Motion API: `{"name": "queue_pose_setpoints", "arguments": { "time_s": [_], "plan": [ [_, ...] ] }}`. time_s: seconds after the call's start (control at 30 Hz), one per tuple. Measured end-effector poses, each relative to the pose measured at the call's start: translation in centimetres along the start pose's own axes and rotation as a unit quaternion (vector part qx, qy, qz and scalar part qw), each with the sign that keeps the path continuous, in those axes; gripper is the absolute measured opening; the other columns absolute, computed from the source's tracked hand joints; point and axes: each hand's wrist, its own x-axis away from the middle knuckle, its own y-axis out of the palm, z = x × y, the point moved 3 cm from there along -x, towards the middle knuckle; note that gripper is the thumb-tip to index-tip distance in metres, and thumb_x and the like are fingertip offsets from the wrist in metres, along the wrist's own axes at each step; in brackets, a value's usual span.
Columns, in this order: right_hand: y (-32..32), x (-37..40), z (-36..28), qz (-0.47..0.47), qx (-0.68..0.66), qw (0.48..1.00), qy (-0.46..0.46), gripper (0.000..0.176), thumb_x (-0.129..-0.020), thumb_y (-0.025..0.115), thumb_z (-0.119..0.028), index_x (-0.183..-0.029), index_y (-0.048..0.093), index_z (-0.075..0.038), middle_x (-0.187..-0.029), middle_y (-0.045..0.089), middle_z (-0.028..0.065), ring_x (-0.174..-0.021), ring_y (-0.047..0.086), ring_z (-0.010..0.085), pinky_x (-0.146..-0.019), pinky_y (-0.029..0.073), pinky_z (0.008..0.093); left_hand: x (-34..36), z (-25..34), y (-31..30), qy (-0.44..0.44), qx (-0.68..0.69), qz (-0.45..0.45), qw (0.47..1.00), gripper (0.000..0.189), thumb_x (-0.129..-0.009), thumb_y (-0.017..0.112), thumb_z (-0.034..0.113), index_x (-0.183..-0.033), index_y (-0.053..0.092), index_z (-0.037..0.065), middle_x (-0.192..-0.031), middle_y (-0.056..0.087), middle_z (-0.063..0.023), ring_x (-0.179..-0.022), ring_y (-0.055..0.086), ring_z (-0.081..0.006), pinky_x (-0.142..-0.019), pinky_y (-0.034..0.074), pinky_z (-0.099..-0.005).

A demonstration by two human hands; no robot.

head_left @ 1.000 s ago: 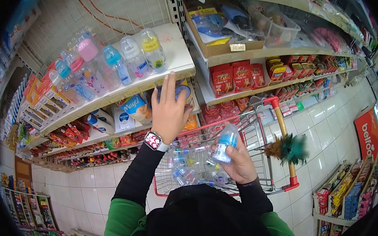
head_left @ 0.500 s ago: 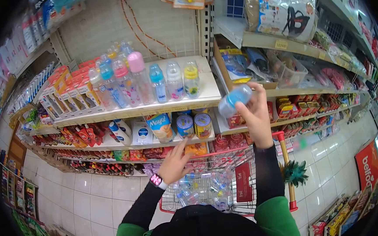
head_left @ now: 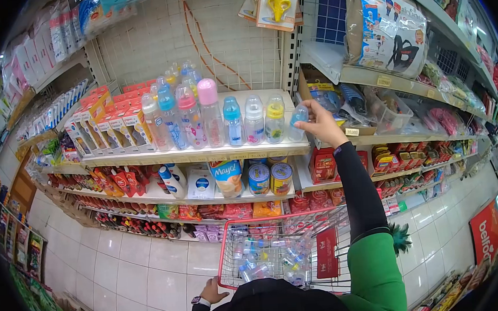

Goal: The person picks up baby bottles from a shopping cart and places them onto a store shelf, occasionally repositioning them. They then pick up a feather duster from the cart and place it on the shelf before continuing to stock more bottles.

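Observation:
At the right end of the white shelf (head_left: 202, 153), my right hand (head_left: 319, 121) grips a baby bottle (head_left: 297, 123) by its light blue upper part. The bottle stands upright beside a yellow-topped bottle (head_left: 274, 119). Further left are a clear-capped bottle (head_left: 253, 120), a blue-capped bottle (head_left: 233, 122) and a tall pink-capped bottle (head_left: 211, 115). My left hand (head_left: 213, 291) is low by the cart's left edge, fingers partly bent; whether it touches the cart is unclear. Several bottles (head_left: 253, 262) lie inside the red-rimmed cart (head_left: 224, 249).
Boxed items (head_left: 123, 127) fill the shelf's left part. Below are a Mayo pouch (head_left: 226, 177) and cans (head_left: 259, 179). A clear plastic bin (head_left: 393, 116) sits on the right shelf, under a large bagged carrier (head_left: 393, 30). Tiled floor (head_left: 157, 248) lies left of the cart.
My right hand has brought the blue-topped bottle from in front of the shelves onto the shelf end, turning it upright. My left hand has dropped down and left. The view has shifted.

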Motion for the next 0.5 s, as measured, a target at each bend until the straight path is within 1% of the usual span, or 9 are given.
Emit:
{"name": "queue_pose_setpoints", "arguments": {
  "time_s": [0.07,0.1,0.17,0.2,0.23,0.3,0.33,0.43,0.5],
  "plan": [
    [0.5,0.4,-0.6,-0.001,0.045,0.999,0.01,0.053,-0.08,0.08,-0.01,-0.124,0.052,-0.001,-0.113,0.064,0.0108,-0.102,0.062,0.017,-0.088,0.051,0.0313,0.2,0.0,1.4,0.004,0.07,0.055,0.996,0.112,-0.069,0.085,0.041,-0.149,0.018,-0.001,-0.143,0.033,-0.036,-0.131,0.036,-0.0555,-0.109,0.039,-0.0503],
    [0.8,0.6,-0.7,-0.002,0.047,0.999,0.012,0.053,-0.08,0.08,-0.01,-0.124,0.052,-0.001,-0.113,0.064,0.0108,-0.102,0.062,0.017,-0.088,0.051,0.0313,-0.3,0.2,2.2,0.005,0.072,0.053,0.996,0.112,-0.069,0.085,0.041,-0.149,0.018,-0.001,-0.143,0.033,-0.036,-0.131,0.036,-0.0555,-0.109,0.039,-0.0503],
    [1.0,0.7,-0.8,0.012,0.05,0.999,0.001,0.058,-0.08,0.08,-0.014,-0.128,0.051,-0.001,-0.114,0.064,0.0128,-0.102,0.063,0.019,-0.088,0.051,0.0322,-1.7,0.6,3.3,-0.008,0.0,0.135,0.991,0.119,-0.066,0.087,0.042,-0.15,0.014,-0.003,-0.144,0.027,-0.0411,-0.134,0.032,-0.0552,-0.109,0.039,-0.0512],
    [1.0,0.7,-0.8,0.012,0.051,0.999,0.002,0.058,-0.08,0.08,-0.014,-0.128,0.051,-0.001,-0.114,0.064,0.0128,-0.102,0.063,0.019,-0.088,0.051,0.0322,-1.8,2.0,2.5,-0.056,0.047,0.102,0.992,0.125,-0.063,0.088,0.043,-0.153,0.011,0.002,-0.149,0.013,-0.0419,-0.135,0.026,-0.06,-0.108,0.039,-0.0538],
    [0.9,0.5,-0.7,0.024,0.049,0.999,-0.006,0.058,-0.08,0.08,-0.015,-0.128,0.051,-0.002,-0.116,0.064,0.013,-0.102,0.063,0.0199,-0.088,0.051,0.0324,-2.3,2.4,2.6,-0.056,0.048,0.101,0.992,0.125,-0.063,0.088,0.043,-0.153,0.011,0.002,-0.149,0.013,-0.0419,-0.135,0.026,-0.06,-0.108,0.039,-0.0538],
    [0.4,0.2,-0.8,0.037,0.049,0.998,-0.014,0.059,-0.08,0.08,-0.017,-0.129,0.052,-0.002,-0.118,0.064,0.0132,-0.102,0.063,0.0207,-0.089,0.051,0.0327,-3.3,3.1,3.0,-0.046,-0.072,0.056,0.995,0.122,-0.064,0.088,0.042,-0.155,0.011,0.011,-0.152,0.003,-0.0399,-0.133,0.026,-0.0631,-0.106,0.039,-0.0562],
    [0.3,0.1,-0.9,0.014,0.069,0.997,-0.011,0.056,-0.081,0.079,-0.017,-0.128,0.054,-0.002,-0.121,0.063,0.0123,-0.103,0.063,0.0209,-0.089,0.051,0.0326,-3.7,3.1,3.3,-0.077,-0.075,0.041,0.993,0.117,-0.066,0.085,0.042,-0.155,0.014,0.02,-0.153,-0.003,-0.0368,-0.132,0.027,-0.0625,-0.105,0.04,-0.0565],
    [0.0,0.1,-1.7,-0.019,0.082,0.996,-0.006,0.049,-0.083,0.076,-0.015,-0.127,0.056,-0.002,-0.124,0.062,0.0107,-0.105,0.062,0.0208,-0.09,0.05,0.0325,-4.8,2.6,3.6,-0.128,-0.1,-0.023,0.987,0.112,-0.068,0.083,0.043,-0.155,0.016,0.021,-0.153,-0.003,-0.035,-0.13,0.028,-0.0613,-0.105,0.041,-0.0564],
    [0.1,0.1,-1.8,-0.03,0.073,0.997,-0.004,0.046,-0.084,0.074,-0.013,-0.126,0.058,-0.003,-0.124,0.062,0.0099,-0.105,0.061,0.0206,-0.09,0.05,0.0325,-5.0,2.2,3.7,-0.132,-0.092,-0.026,0.987,0.109,-0.068,0.083,0.044,-0.154,0.02,0.022,-0.152,-0.003,-0.0336,-0.129,0.029,-0.059,-0.104,0.041,-0.0564]
  ]
}}
